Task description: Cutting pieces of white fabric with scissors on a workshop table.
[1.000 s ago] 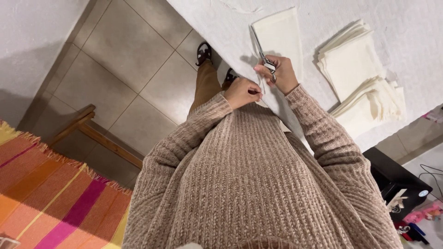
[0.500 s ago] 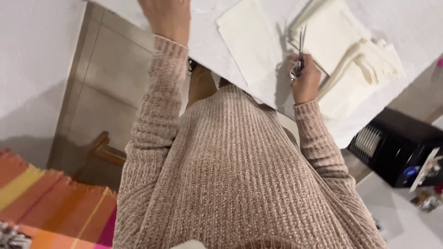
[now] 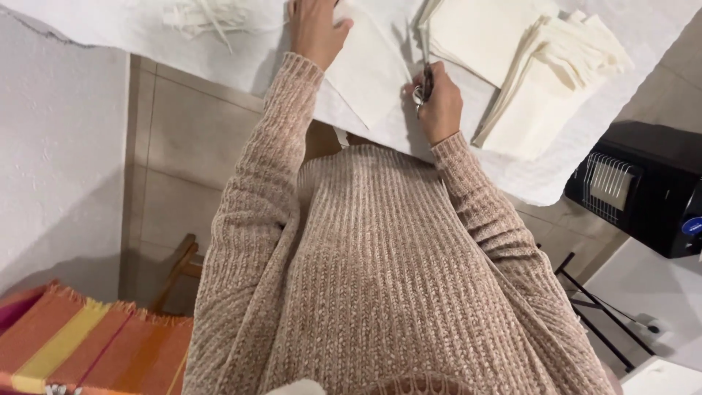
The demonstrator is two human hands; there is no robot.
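While the sheet is pinned, findings follow.
Left hand (image 3: pixel 314 29): flat on the sheet (image 3: pixel 369 69), steadying it.
Right hand (image 3: pixel 439 106): closed round scissors (image 3: pixel 423 84), blades along the sheet's edge.
Stack (image 3: pixel 541 80): beyond the scissors, apart.

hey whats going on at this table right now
A person in a knitted sweater works at a white-covered table. Their left hand presses on a flat cream fabric sheet, while the right hand holds scissors at the sheet's edge. A stack of cut cream pieces lies to the right, and thin trimmed strips lie to the left.
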